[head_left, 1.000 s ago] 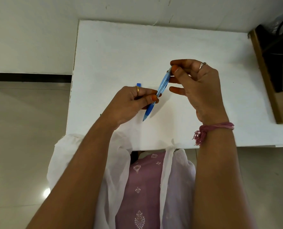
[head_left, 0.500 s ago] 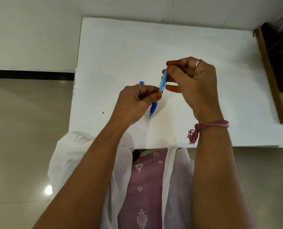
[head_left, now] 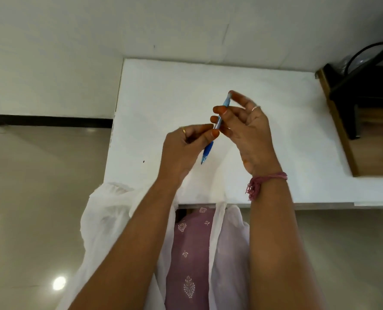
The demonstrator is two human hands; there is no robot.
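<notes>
Both hands are raised just above the white bench (head_left: 286, 121) and share one blue pen (head_left: 218, 123). The left hand (head_left: 183, 151) has its fingers curled in, and its thumb and forefinger pinch the pen at the top of the darker blue grip. The right hand (head_left: 251, 135) holds the paler, see-through upper barrel: the thumb lies across it and one fingertip sits at the top end. Its other fingers are loosely bent and blurred, so I cannot tell just how they lie.

The pen is tilted, with its tip pointing down and toward the person and its upper end leaning away to the right. It hangs in the air between the two hands, clear of the bench.

A gold ring (head_left: 183, 130) shows on the left hand and a silver ring (head_left: 256, 107) on the right. A pink thread band (head_left: 267, 178) with a frayed tassel is tied round the right wrist.

On the bench, to the left of the left hand, is a small dark speck (head_left: 143, 161). A white scarf (head_left: 105, 220) and a mauve embroidered garment (head_left: 190, 253) show below the near edge. At the right stands a wooden surface (head_left: 374, 148) bearing a dark object (head_left: 365, 90). A beige tiled floor (head_left: 29, 198) lies to the left.
</notes>
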